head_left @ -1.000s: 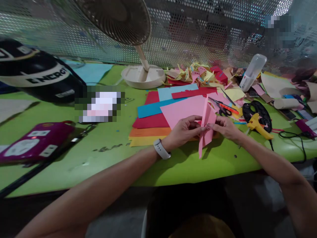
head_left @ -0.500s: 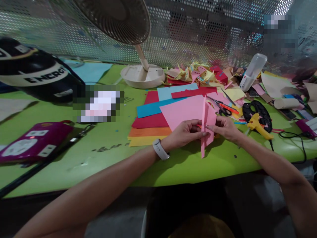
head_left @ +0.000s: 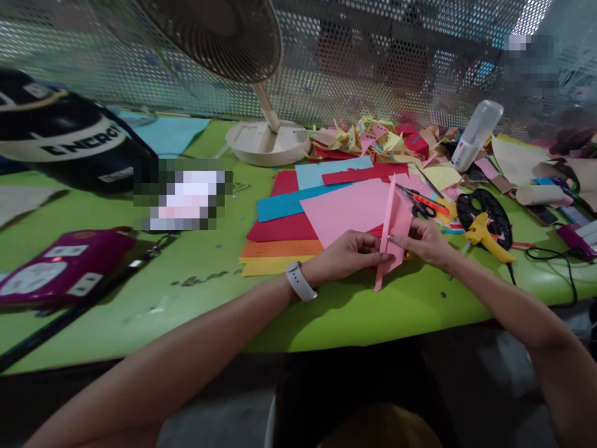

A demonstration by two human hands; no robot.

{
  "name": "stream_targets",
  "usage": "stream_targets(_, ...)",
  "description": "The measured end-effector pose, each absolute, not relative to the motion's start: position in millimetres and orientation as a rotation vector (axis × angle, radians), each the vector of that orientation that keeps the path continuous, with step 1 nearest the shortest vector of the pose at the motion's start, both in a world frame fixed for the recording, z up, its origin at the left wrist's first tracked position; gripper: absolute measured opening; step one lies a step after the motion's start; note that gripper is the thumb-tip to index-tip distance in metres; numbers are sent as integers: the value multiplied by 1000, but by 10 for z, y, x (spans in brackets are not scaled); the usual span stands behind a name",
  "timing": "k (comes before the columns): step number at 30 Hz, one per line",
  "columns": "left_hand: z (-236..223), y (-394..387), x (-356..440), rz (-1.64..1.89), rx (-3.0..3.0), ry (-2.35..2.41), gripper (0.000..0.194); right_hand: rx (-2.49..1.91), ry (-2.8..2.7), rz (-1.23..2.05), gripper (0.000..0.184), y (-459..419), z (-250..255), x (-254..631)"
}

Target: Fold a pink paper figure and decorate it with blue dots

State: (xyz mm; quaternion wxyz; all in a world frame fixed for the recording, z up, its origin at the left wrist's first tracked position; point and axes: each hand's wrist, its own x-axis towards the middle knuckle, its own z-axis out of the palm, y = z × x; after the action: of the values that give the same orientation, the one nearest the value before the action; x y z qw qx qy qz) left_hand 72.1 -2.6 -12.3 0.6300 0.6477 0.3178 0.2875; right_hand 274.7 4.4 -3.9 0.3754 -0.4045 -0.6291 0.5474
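Pale fan [head_left: 233, 43], purple socket box [head_left: 63, 264], apparently a black bag [head_left: 74, 143]

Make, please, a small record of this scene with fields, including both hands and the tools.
Left hand: pinches the folded pink paper piece near its narrow strip
Right hand: grips the same piece from its right side
Left wrist: white wristband
Sheets beyond left hand: large flat pink paper, long blue paper strip
Tools, right side: black-handled scissors, yellow glue gun
Back: white round fan base
Surface: green table
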Motion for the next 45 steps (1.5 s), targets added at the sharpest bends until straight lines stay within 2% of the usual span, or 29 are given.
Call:
stream_targets(13,-84,-45,704,562,1528,696,27,-1075,-1651,1359,43,22,-6,2755)
stream_targets(22,-46,-73,722,527,1535,661,24,-1064,-1725,1313,38,33,-6,2778)
stream_targets(29,-145,-25,754,641,1469,726,38,-1028,-1716,1395,39,45,-41,2767)
stream_targets(38,-90,-32,738,699,1494,742,36,-1065,-1685,1251,41,92,-57,2796)
stream_targets(45,-83,-51,757,736,1449,773,40,-1026,-1687,1279,43,102,-92,2782)
